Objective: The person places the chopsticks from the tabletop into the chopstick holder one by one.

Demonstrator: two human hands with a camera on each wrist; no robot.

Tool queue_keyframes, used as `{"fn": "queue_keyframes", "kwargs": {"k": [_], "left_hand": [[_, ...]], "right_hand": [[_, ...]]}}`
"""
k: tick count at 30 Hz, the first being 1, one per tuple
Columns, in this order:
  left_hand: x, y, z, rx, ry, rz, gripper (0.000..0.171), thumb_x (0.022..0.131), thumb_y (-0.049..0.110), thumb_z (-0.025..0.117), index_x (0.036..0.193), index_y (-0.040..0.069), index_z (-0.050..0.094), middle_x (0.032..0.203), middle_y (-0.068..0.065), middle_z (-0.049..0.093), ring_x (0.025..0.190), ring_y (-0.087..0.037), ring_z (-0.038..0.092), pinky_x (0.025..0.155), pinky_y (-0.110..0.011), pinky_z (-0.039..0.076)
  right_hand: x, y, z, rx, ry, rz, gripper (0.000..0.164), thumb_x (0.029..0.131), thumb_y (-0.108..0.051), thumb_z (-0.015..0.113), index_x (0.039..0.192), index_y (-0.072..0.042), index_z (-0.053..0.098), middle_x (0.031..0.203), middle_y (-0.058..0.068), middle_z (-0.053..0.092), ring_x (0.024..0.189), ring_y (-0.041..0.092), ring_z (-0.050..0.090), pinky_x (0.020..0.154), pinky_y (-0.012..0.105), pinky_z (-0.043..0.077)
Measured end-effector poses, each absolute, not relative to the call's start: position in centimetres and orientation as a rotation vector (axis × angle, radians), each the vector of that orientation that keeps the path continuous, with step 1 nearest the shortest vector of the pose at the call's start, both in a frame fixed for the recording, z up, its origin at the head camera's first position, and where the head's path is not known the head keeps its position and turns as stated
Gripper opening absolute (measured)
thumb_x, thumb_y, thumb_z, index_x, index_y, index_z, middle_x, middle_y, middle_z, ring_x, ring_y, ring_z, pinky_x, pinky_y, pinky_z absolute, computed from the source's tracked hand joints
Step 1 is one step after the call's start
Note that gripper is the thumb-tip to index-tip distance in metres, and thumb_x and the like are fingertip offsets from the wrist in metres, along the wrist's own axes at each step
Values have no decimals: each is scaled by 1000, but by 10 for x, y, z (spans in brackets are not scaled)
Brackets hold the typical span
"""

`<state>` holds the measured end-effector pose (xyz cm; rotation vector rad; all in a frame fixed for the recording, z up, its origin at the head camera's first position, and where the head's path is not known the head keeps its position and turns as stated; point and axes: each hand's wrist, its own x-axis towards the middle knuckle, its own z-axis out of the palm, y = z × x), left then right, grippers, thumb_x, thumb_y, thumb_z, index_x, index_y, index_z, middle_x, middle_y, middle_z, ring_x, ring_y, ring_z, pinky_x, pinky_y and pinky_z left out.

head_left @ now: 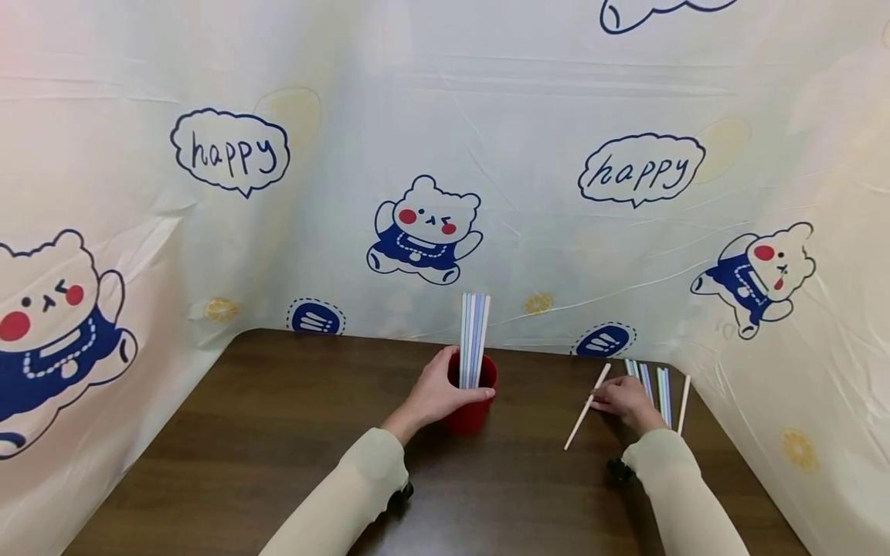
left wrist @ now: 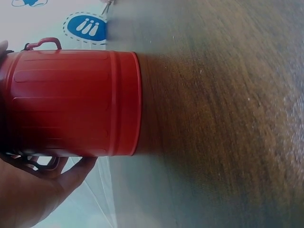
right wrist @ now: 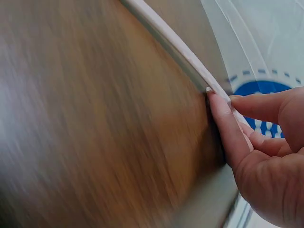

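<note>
Near the middle of the table, a red metal bucket (head_left: 468, 421) stands upright with a bundle of pale blue, white and lilac straws (head_left: 476, 336) rising out of it. My left hand (head_left: 445, 388) grips the bucket near its rim, fingers and thumb around the side. Ribbed walls and a small side handle (left wrist: 45, 42) show on the bucket in the left wrist view. Off to the right, my right hand (head_left: 629, 401) pinches a single pinkish-white straw (head_left: 580, 425) between thumb and fingertips. That straw slants close over the tabletop.
Beyond the right hand lie small groups of coloured straws (head_left: 664, 394) and one pale straw (head_left: 684, 403) near the table's right edge. The dark wooden table (head_left: 229, 432) meets a printed curtain (head_left: 334, 232) at the back and sides.
</note>
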<state>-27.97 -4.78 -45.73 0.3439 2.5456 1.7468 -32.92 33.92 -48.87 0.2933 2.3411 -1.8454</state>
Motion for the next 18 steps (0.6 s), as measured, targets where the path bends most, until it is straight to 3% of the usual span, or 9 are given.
{"fn": "queue_keyframes", "kwargs": {"k": [11, 18], "left_hand": [[-279, -48, -461, 341, 2534, 1749, 87, 73, 54, 88, 142, 25, 45, 138, -3, 55, 124, -26, 56, 97, -55, 54], [-282, -48, -459, 349, 2547, 1749, 86, 73, 52, 88, 142, 25, 45, 137, -2, 56, 123, -26, 56, 97, -54, 54]], "right_hand": [[-332, 292, -492, 209, 2232, -1983, 29, 98, 10, 55, 122, 24, 46, 90, 13, 64, 78, 15, 70, 75, 30, 62], [-338, 276, -459, 79, 2174, -2204, 22, 98, 13, 55, 118, 19, 50, 83, 4, 69, 78, 13, 71, 78, 31, 62]]}}
